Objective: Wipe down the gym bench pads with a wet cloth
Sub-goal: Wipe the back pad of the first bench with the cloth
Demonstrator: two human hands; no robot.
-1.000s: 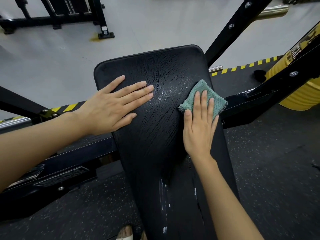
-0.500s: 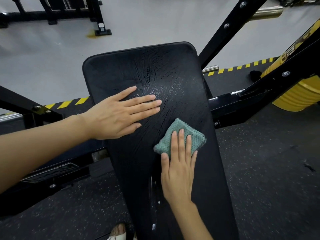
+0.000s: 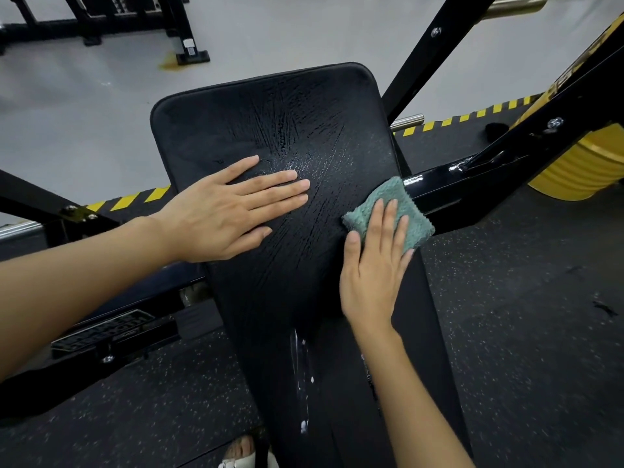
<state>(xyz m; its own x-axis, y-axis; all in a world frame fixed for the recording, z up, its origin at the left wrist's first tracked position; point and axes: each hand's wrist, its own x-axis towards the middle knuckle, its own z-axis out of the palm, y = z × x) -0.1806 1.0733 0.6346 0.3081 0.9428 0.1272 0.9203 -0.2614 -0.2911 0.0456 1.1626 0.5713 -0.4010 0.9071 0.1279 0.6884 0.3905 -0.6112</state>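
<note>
A black bench pad (image 3: 287, 123) runs from the bottom of the view up to its rounded far end, its surface streaked with wet marks. My left hand (image 3: 226, 211) lies flat on the pad's left side, fingers straight and pointing right. My right hand (image 3: 374, 265) presses a folded teal cloth (image 3: 391, 204) flat against the pad's right edge, fingers straight on top of it. The cloth's far corner hangs slightly over the edge. White drips show lower on the pad.
Black steel frame bars (image 3: 526, 157) cross behind and beside the pad. Yellow weight plates (image 3: 580, 167) sit at the right. Yellow-black hazard tape (image 3: 128, 202) marks the mat's edge. A black rack base (image 3: 182, 45) stands on the grey floor at the back. A sandalled foot (image 3: 243, 450) shows below.
My right hand slid the cloth down the pad toward me, then back up and out to the right edge. My left hand stayed flat on the pad.
</note>
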